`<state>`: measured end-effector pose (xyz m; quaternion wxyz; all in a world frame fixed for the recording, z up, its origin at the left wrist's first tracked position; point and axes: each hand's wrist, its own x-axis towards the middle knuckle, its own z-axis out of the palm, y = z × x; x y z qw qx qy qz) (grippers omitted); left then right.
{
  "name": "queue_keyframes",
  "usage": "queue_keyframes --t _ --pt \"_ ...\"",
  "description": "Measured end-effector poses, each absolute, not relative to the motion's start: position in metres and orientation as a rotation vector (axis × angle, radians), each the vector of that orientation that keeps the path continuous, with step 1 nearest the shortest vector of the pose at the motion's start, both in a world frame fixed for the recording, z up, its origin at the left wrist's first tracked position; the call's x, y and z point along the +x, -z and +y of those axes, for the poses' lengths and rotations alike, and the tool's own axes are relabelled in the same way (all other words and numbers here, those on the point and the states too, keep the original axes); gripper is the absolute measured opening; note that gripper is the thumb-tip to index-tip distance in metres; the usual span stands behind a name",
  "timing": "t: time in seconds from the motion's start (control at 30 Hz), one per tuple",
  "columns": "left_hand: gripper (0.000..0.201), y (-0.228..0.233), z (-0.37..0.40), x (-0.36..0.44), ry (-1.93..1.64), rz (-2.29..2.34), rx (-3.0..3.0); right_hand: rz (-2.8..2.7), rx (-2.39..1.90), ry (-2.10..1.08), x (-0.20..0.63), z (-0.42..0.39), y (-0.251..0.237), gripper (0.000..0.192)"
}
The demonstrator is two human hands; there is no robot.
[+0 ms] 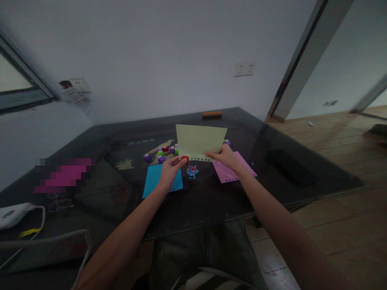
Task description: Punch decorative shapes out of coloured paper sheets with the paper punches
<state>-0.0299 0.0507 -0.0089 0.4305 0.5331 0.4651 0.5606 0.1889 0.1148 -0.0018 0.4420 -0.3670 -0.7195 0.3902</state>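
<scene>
On a dark worktop [211, 201], a blue sheet [152, 177] lies at left, with small purple and green punches [161, 155] beyond it. The left hand [171, 169] pinches a red punch [185, 159] on the bottom edge of a raised pale yellow sheet [199, 141]. The right hand [225, 157] grips that sheet's right edge, above a pink sheet [226, 173].

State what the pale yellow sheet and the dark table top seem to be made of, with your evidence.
Pale yellow sheet: probably matt paper; thin, flat, holes punched along its lower edge. Table top: dark and glossy, possibly glass or polished stone; it shows faint reflections.
</scene>
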Motion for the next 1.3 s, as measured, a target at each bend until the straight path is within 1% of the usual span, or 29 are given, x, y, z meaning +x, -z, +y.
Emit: queue_keyframes --t 0.17,0.43,0.7,1.0,1.3 --pt "0.026 0.012 0.052 -0.028 -1.433 1.134 1.324 -1.822 -0.91 -0.941 0.191 0.116 0.001 0.032" --pt "0.027 0.015 0.052 -0.025 -1.414 1.14 1.323 -1.841 -0.895 -1.003 0.196 0.117 -0.002 0.034" --pt "0.033 0.02 0.053 -0.02 -1.354 1.154 1.337 -1.761 -0.962 -0.984 0.2 0.111 -0.015 0.032" --pt "0.03 0.019 0.051 -0.019 -1.281 1.131 1.313 -1.702 -0.906 -1.014 0.198 0.117 -0.003 0.046" --pt "0.03 0.023 0.052 -0.021 -1.256 1.11 1.288 -1.697 -0.928 -1.015 0.198 0.118 -0.001 0.04"
